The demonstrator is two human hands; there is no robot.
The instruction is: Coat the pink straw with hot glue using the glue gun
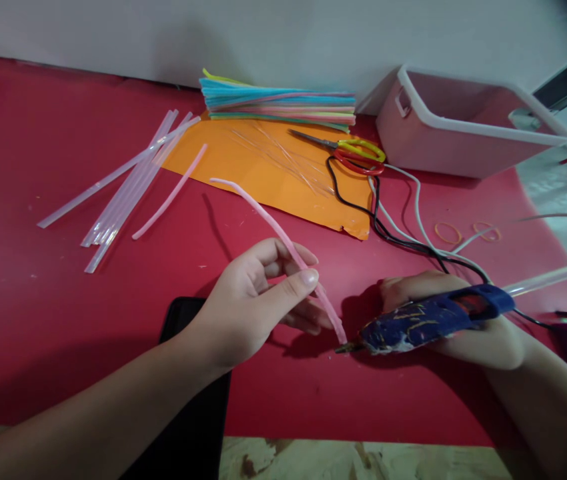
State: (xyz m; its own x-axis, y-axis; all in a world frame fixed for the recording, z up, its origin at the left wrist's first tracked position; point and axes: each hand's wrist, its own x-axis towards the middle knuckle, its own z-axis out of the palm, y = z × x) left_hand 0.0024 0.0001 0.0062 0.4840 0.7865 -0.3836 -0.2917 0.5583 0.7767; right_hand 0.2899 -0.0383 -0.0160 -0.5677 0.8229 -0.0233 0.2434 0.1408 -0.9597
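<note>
Between thumb and fingers, my left hand [248, 303] pinches a pink pipe cleaner [266, 215], bent slightly near its far end. The lower end of that pipe cleaner is at the metal nozzle of a dark blue hot glue gun [413, 323]; whether they touch I cannot tell. My right hand [488, 343] is wrapped round the glue gun, which points left. A clear glue stick [556, 277] sticks out of the back of the gun. Another pink pipe cleaner [171, 191] lies on the red table [63, 300], its upper end near an orange envelope [198, 157].
Several clear glue sticks [131, 180] lie at left. A bundle of coloured pipe cleaners [278, 103] is at the back, with scissors [358, 153] in front. A pink bin [443, 143] stands back right. Cables [403, 240] and rubber bands [447, 233] lie at right. A black flat object [183, 413] is under my left arm.
</note>
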